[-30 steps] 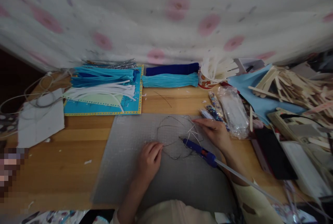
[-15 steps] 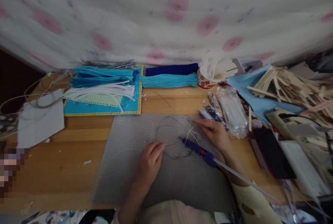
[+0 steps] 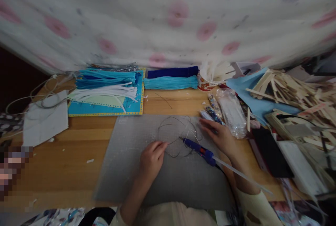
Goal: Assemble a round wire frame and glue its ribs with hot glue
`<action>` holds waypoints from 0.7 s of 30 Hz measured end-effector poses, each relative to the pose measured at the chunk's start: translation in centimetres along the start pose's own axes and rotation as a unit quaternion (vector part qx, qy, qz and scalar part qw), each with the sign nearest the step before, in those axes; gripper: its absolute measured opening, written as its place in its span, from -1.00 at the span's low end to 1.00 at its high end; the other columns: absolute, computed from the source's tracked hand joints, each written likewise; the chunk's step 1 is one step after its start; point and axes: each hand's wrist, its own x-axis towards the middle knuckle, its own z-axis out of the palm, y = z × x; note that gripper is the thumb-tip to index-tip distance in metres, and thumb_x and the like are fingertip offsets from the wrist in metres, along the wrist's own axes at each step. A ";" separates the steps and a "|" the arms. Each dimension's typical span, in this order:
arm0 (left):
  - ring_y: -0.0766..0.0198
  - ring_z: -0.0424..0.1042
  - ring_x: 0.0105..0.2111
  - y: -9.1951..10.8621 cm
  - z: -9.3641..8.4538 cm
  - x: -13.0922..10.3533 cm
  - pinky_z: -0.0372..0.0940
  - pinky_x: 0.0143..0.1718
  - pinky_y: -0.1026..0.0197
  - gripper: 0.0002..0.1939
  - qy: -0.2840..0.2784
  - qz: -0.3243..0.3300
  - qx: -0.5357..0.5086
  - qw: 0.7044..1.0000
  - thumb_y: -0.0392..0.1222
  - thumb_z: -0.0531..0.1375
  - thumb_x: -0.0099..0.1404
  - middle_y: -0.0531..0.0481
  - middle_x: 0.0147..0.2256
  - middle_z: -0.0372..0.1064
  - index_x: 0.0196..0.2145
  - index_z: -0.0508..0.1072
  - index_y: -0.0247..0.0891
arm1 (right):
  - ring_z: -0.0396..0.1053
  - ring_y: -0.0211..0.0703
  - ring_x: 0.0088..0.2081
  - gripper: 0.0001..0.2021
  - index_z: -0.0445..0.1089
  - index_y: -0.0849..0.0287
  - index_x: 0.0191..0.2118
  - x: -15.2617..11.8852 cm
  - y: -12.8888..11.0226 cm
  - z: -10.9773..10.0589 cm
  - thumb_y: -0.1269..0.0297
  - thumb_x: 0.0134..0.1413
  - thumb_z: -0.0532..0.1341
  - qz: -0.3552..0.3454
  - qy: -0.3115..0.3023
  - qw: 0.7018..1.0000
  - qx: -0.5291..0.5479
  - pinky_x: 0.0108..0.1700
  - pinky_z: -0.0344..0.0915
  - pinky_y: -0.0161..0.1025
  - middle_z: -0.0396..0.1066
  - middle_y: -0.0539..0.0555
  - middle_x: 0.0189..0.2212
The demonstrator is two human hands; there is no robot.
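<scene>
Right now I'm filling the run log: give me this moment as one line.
left hand: pinching wire frame | right hand: flat on frame's right edge | glue gun: lying on grey mat

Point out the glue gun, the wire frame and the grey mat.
glue gun (image 3: 199,149): head view, middle of its blue body.
wire frame (image 3: 168,126): head view, thin wire loop near the upper left.
grey mat (image 3: 126,170): head view, bare left part.
</scene>
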 end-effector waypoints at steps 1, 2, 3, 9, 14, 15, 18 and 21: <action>0.27 0.52 -0.32 0.0 0.0 0.1 0.45 -0.28 0.26 -0.69 0.000 0.004 0.003 1.000 -0.42 0.07 0.37 -0.05 -0.31 0.53 -0.10 0.56 -0.19 | 0.54 0.10 -0.09 -0.65 0.52 0.15 -0.02 -0.6 0.2 -0.4 0.14 0.13 0.20 0.009 0.012 1.000 -0.005 -0.02 0.47 0.04 0.56 0.18 -0.07; 0.27 0.52 -0.32 0.1 0.0 0.1 0.45 -0.28 0.26 -0.68 0.001 0.010 0.006 1.000 -0.42 0.06 0.37 -0.05 -0.31 0.53 -0.10 0.56 -0.20 | 0.54 0.10 -0.11 -0.65 0.52 0.15 -0.03 -1.4 0.4 -0.8 0.13 0.13 0.20 0.018 0.025 0.999 -0.007 -0.05 0.48 0.03 0.56 0.19 -0.08; 0.26 0.53 -0.32 0.1 0.0 0.2 0.45 -0.29 0.25 -0.68 0.002 0.016 0.010 1.000 -0.43 0.06 0.37 -0.06 -0.31 0.53 -0.11 0.56 -0.21 | 0.55 0.09 -0.13 -0.65 0.52 0.15 -0.04 -2.2 0.6 -1.2 0.12 0.12 0.20 0.028 0.037 0.999 -0.006 -0.09 0.49 0.02 0.57 0.20 -0.10; 0.27 0.54 -0.34 -0.2 0.3 -0.1 0.46 -0.29 0.25 -0.70 0.033 0.027 0.012 0.999 -0.41 0.05 0.38 -0.06 -0.31 0.54 -0.13 0.56 -0.22 | 0.56 0.03 -0.23 -0.70 0.54 0.14 -0.14 -7.0 1.2 -2.5 0.10 0.11 0.22 0.040 0.060 0.997 0.027 -0.17 0.52 -0.03 0.59 0.20 -0.18; 0.26 0.55 -0.31 -0.7 0.5 -0.4 0.47 -0.27 0.25 -0.71 0.042 0.032 -0.018 0.998 -0.42 0.07 0.37 -0.08 -0.30 0.55 -0.13 0.56 -0.23 | 0.55 0.01 -0.17 -0.74 0.55 0.11 -0.19 -6.2 0.1 -3.0 0.08 0.13 0.24 0.033 0.108 0.993 0.026 -0.11 0.49 -0.06 0.60 0.15 -0.21; 0.26 0.55 -0.31 -0.7 0.6 -0.3 0.47 -0.27 0.25 -0.71 0.041 0.033 -0.021 0.998 -0.42 0.07 0.37 -0.08 -0.30 0.55 -0.13 0.56 -0.24 | 0.55 0.00 -0.17 -0.73 0.55 0.11 -0.17 -5.2 -0.3 -3.1 0.07 0.13 0.24 0.026 0.104 0.994 0.029 -0.11 0.49 -0.07 0.60 0.15 -0.19; 0.27 0.55 -0.32 -0.9 0.7 -0.2 0.47 -0.27 0.25 -0.73 0.042 0.031 -0.016 0.998 -0.41 0.08 0.37 -0.07 -0.31 0.56 -0.15 0.57 -0.24 | 0.55 -0.02 -0.18 -0.69 0.54 0.11 -0.10 -1.8 -1.2 -2.5 0.08 0.10 0.25 -0.021 0.040 0.999 0.027 -0.11 0.48 -0.08 0.58 0.14 -0.14; 0.28 0.54 -0.34 -1.0 0.9 0.0 0.47 -0.29 0.26 -0.74 0.045 0.020 -0.009 0.999 -0.39 0.10 0.37 -0.06 -0.33 0.55 -0.16 0.58 -0.23 | 0.56 -0.02 -0.19 -0.72 0.57 0.09 -0.12 1.2 -1.6 -1.2 0.11 0.11 0.24 -0.075 -0.044 0.996 0.026 -0.11 0.49 -0.10 0.60 0.12 -0.15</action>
